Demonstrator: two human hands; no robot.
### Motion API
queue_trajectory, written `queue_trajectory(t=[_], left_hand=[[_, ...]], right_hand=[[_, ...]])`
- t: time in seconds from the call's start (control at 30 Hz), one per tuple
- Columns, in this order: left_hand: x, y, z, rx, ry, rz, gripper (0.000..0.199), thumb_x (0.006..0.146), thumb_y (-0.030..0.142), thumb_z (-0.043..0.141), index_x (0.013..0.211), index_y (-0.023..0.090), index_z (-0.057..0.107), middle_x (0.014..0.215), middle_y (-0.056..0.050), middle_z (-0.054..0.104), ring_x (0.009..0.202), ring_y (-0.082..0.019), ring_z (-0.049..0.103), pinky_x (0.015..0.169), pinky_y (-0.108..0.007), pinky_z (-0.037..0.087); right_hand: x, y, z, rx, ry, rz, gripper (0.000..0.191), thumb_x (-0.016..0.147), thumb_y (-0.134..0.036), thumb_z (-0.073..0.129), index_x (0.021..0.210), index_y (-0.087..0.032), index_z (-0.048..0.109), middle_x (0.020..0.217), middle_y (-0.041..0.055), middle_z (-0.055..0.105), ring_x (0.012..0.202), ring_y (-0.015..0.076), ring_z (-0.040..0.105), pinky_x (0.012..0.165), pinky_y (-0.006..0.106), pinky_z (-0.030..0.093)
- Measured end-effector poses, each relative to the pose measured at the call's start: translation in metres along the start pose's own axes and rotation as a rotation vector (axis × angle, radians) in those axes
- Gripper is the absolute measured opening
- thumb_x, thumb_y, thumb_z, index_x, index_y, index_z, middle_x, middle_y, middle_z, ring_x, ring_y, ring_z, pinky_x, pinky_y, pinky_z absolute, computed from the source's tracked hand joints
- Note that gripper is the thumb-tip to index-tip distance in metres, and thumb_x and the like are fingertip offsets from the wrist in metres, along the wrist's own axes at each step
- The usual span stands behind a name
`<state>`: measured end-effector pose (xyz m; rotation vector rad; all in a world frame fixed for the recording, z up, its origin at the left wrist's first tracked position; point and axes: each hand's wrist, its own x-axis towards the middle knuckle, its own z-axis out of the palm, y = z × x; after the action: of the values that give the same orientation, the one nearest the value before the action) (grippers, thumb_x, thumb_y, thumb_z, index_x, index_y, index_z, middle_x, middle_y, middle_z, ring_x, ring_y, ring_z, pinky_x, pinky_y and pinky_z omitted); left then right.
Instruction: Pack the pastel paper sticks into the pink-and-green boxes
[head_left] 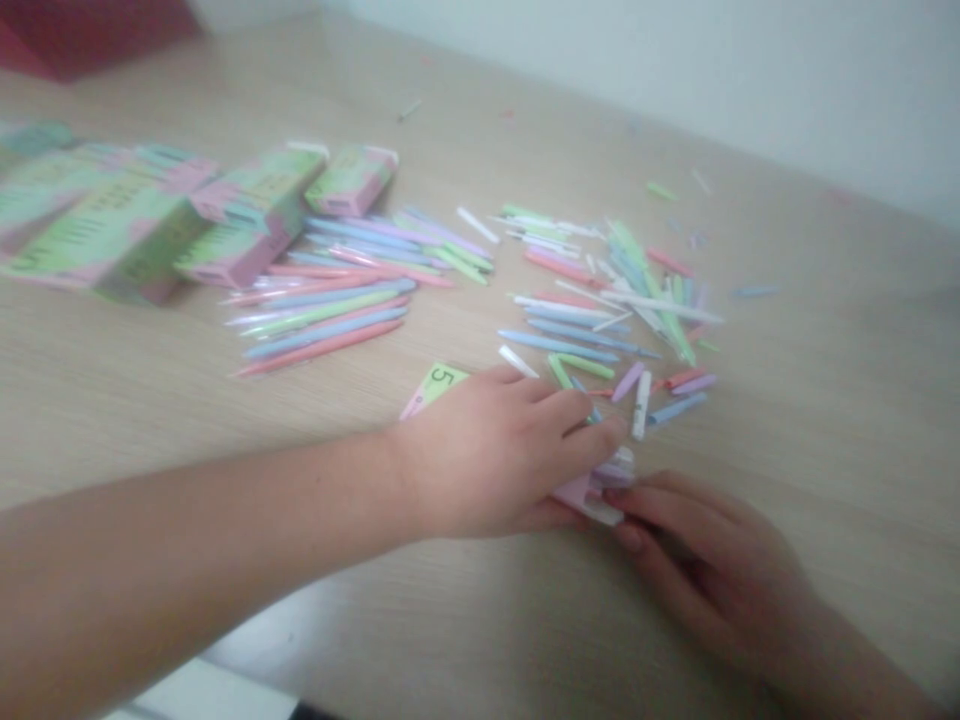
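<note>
My left hand (pixel 502 450) is wrapped over a small carton (pixel 439 385), covering most of it. A green corner printed with a 5 shows behind the wrist, and a pink end with pale flaps sticks out past the fingers. At that end, the fingertips of my right hand (pixel 712 560) pinch the flap edge. Something pale and purplish shows at the carton's mouth, too blurred to name. Just beyond my left fingers lie loose pen parts, among them a white cap (pixel 641 405) and a green tube (pixel 585 366).
Several green-and-pink cartons (pixel 112 235) stand at the left. Beside them lie pastel pens (pixel 330 320), some seemingly in clear wrap. More pen pieces (pixel 652 290) are scattered at the right on the wooden table (pixel 825 400). A red object (pixel 97 35) sits at the far left, below a pale wall (pixel 675 80).
</note>
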<state>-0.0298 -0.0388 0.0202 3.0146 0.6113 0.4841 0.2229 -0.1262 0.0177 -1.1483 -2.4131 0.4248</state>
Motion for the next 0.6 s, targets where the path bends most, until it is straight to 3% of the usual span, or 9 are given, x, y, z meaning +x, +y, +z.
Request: queue_trajectory(t=[0.13,0.37,0.5,0.6], left_hand=[[-0.0002,0.0002,-0.0009,0.003,0.0,0.001,0.071,0.091,0.051,0.075,0.15,0.019,0.05,0.133,-0.007,0.067,0.104,-0.027,0.067,0.08,-0.044,0.05],[-0.0003,-0.0003,-0.0006,-0.003,0.004,0.003,0.075,0.091,0.058,0.074,0.151,0.019,0.049,0.133,-0.007,0.067,0.104,-0.026,0.067,0.081,-0.044,0.051],[-0.0004,0.0001,-0.0007,-0.002,-0.002,0.009,0.073,0.091,0.056,0.075,0.15,0.02,0.049,0.13,-0.007,0.067,0.103,-0.027,0.067,0.08,-0.044,0.051],[-0.0005,0.0001,0.0001,-0.011,-0.013,0.013,0.07,0.091,0.054,0.075,0.148,0.021,0.051,0.127,-0.006,0.068,0.102,-0.027,0.067,0.081,-0.044,0.051]], right_hand=[[-0.0047,-0.001,-0.0055,-0.178,-0.09,-0.155,0.034,0.103,-0.022,0.055,0.137,-0.023,0.061,0.106,0.008,0.074,0.084,0.0216,0.072,0.067,0.034,0.059],[-0.0088,-0.0027,-0.0082,-0.145,0.11,0.063,0.02,0.105,-0.029,0.055,0.121,-0.022,0.062,0.083,0.0006,0.07,0.069,0.0149,0.069,0.063,0.025,0.057],[-0.0081,0.0005,-0.0067,-0.109,0.078,0.072,0.02,0.104,-0.026,0.056,0.122,-0.024,0.064,0.095,0.0044,0.074,0.074,0.0161,0.071,0.061,0.025,0.055],[-0.0073,0.0018,-0.006,-0.053,0.012,0.044,0.027,0.105,-0.026,0.055,0.131,-0.025,0.062,0.091,0.0032,0.073,0.073,0.0166,0.07,0.061,0.027,0.055]])
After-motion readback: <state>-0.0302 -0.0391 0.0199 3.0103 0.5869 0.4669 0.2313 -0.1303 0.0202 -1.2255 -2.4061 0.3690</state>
